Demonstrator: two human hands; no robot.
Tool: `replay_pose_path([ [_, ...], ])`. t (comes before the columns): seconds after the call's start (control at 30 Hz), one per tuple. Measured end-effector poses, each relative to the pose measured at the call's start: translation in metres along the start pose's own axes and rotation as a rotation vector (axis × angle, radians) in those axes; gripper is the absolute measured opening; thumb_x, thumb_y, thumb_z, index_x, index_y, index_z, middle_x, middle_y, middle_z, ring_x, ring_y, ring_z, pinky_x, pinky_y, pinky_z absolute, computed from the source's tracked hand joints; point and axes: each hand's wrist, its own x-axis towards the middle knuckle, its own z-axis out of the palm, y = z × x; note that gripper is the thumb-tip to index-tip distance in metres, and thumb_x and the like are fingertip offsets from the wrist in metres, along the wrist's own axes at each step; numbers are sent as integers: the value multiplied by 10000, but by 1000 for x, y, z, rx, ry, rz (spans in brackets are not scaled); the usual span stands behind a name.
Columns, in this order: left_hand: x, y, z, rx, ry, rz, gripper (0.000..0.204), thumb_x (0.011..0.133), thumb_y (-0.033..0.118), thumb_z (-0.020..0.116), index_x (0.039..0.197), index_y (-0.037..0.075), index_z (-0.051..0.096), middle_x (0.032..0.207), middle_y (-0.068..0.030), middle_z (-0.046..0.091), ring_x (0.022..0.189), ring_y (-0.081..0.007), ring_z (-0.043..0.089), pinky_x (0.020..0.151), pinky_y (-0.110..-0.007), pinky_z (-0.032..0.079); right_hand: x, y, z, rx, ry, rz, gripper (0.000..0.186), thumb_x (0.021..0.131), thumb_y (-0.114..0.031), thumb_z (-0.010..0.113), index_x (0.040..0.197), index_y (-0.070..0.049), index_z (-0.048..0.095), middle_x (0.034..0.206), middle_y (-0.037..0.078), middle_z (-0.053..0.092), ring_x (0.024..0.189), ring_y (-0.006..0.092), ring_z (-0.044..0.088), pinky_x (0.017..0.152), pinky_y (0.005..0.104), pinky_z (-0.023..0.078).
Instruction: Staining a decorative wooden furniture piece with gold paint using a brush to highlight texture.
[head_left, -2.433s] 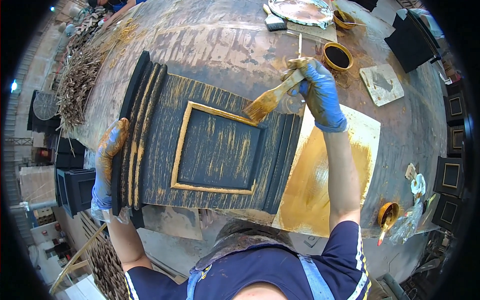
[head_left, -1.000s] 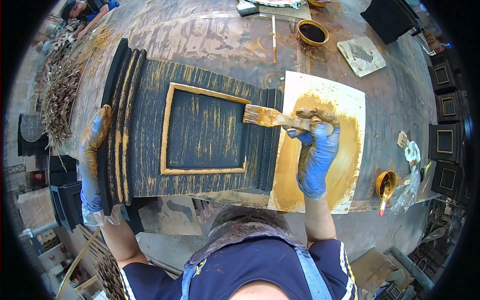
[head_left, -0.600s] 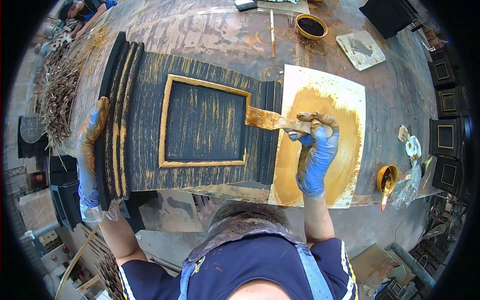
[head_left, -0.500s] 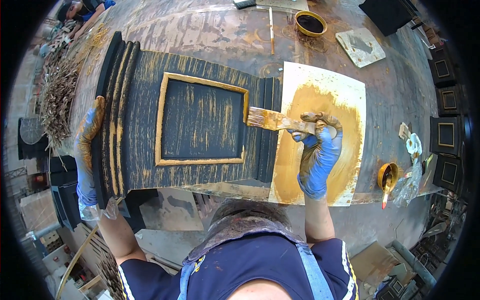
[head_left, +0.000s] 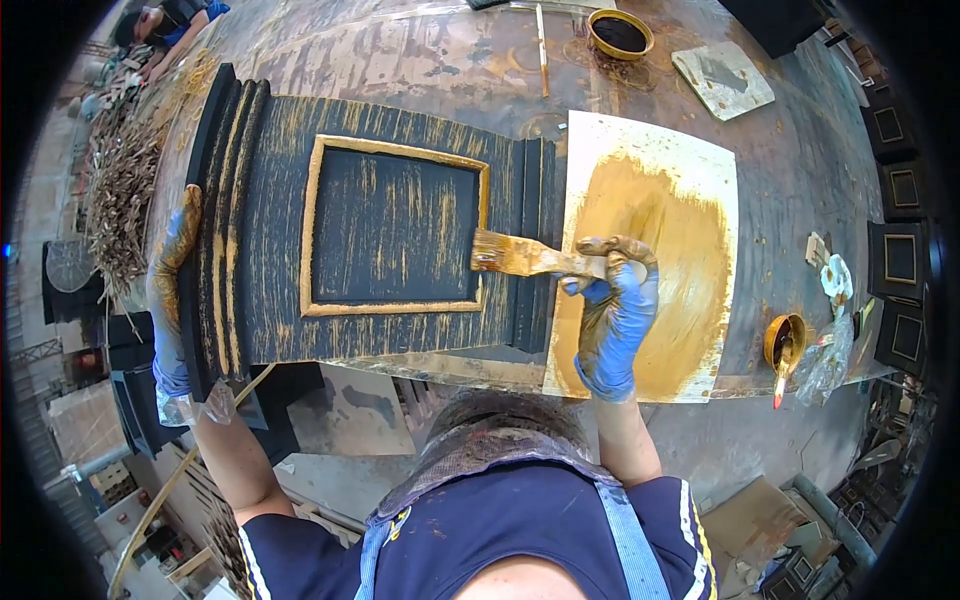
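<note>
A black wooden pedestal-like piece with gold streaks lies on the table, its recessed panel framed by gold-painted molding. My left hand, in a paint-stained blue glove, is wrapped round the stepped end at the left. In my right hand, also gloved and stained, is a flat paintbrush gripped by its handle. Its bristles touch the right side of the molding, near the lower corner. Beneath the right hand is a white board smeared with gold-brown paint.
A bowl of dark paint, a thin stick and a stained slab are at the table's far side. A small paint cup holding a brush stands right, beside crumpled plastic. Dry twigs and another person are at left.
The brush has moved down and slightly left along the right side of the molding, the right hand moving with it. My left hand keeps its hold on the stepped end.
</note>
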Motion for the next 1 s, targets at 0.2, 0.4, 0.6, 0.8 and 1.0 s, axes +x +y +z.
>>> replay_pose_path([
  [0.2, 8, -4, -10, -118, -118, 25, 361, 829, 141, 387, 1155, -15, 369, 1186, -96, 394, 1056, -143, 417, 896, -258, 344, -12, -1, -2, 44, 50, -76, 147, 794, -65, 432, 937, -32, 419, 845, 175, 523, 580, 181, 540, 516, 246, 484],
  [0.4, 8, 5, 5, 4, 39, -66, 360, 832, 141, 383, 1157, -13, 366, 1174, -101, 406, 1010, -134, 458, 843, -241, 393, -23, -1, -8, 4, 161, -131, 157, 792, -57, 438, 948, -38, 422, 841, 163, 522, 611, 186, 545, 502, 246, 486],
  [0.6, 2, 15, 27, -107, 53, -102, 359, 818, 121, 421, 1150, -9, 377, 1132, -104, 446, 966, -128, 488, 796, -232, 429, -28, -5, -14, -4, 79, -90, 168, 791, -66, 445, 953, -54, 401, 858, 153, 521, 654, 191, 551, 515, 253, 491],
  [0.8, -3, 21, 42, -133, 111, -185, 369, 812, 138, 440, 1140, -21, 384, 1119, -106, 457, 967, -141, 487, 806, -231, 420, -31, -17, -16, -41, 56, -118, 164, 798, -51, 426, 955, -67, 384, 880, 151, 521, 706, 199, 556, 523, 276, 495],
  [1.0, -5, 22, 47, -134, 162, -186, 381, 817, 178, 437, 1135, -25, 390, 1123, -107, 452, 992, -149, 467, 851, -252, 384, -28, -28, -5, -126, 122, -104, 171, 791, -36, 427, 953, -65, 382, 864, 145, 520, 750, 196, 549, 523, 267, 496],
])
